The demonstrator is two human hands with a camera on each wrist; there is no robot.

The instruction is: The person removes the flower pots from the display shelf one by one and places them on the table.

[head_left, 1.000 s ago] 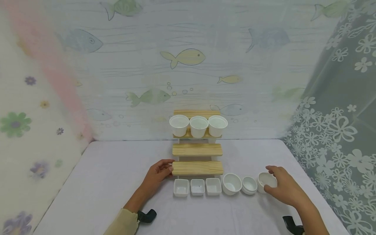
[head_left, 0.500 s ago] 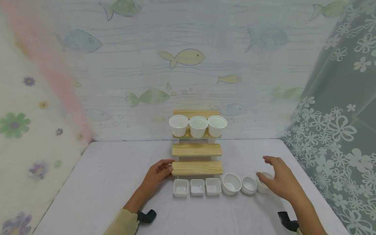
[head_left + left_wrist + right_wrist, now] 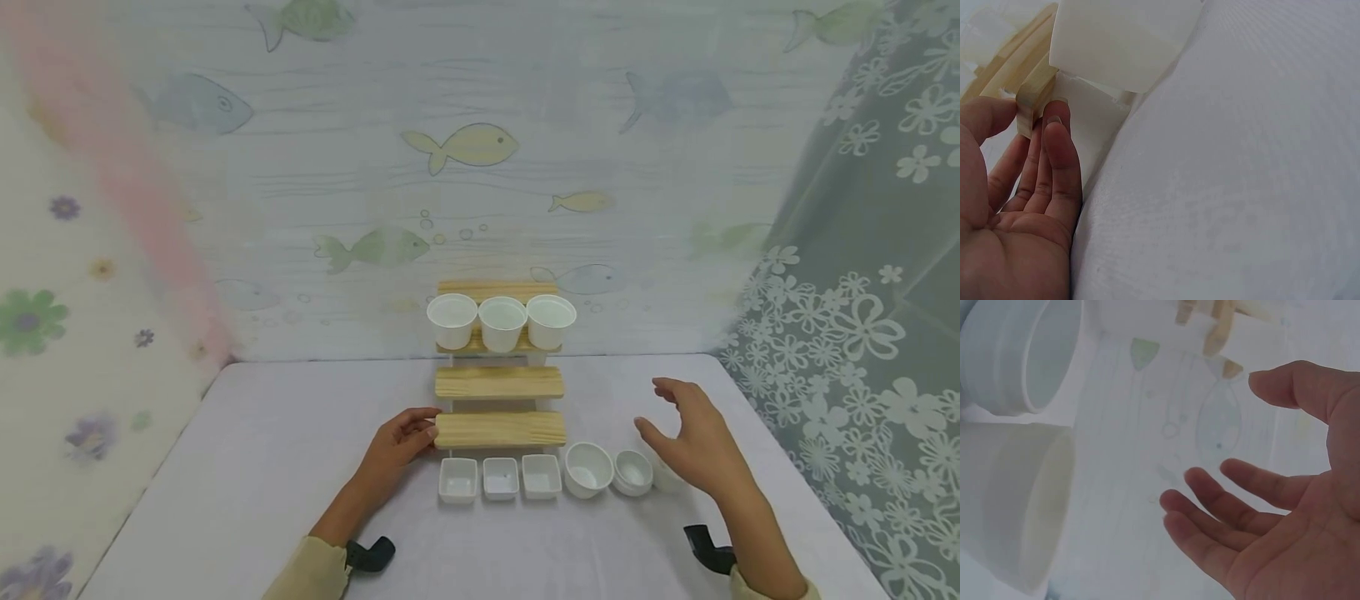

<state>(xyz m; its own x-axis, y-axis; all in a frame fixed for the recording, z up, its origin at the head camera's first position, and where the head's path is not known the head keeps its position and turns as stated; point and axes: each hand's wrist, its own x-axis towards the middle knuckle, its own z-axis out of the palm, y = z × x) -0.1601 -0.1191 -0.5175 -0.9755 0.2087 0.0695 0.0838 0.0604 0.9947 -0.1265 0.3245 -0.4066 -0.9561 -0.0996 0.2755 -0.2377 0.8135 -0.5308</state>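
A stepped wooden display rack stands mid-table; its lowest board (image 3: 500,429) has its left end pinched between the thumb and fingers of my left hand (image 3: 396,454). The left wrist view shows that board end (image 3: 1030,100) close up. My right hand (image 3: 697,442) hovers above the right end of the row of white dishes, fingers spread and holding nothing. Partly hidden below it is the rightmost round white cup (image 3: 664,477); the right wrist view shows this cup (image 3: 1016,500) apart from the fingers. Beside it sits a smaller round bowl (image 3: 632,473).
Three white cups (image 3: 502,325) stand on an upper board of the rack. In front of the rack, three square white dishes (image 3: 500,479) line up with a larger round cup (image 3: 588,471). A fish-patterned wall covering (image 3: 337,183) closes off the back.
My right hand has moved up and to the left, away from the rightmost cup, with nothing in it. My left hand stays at the board's end.
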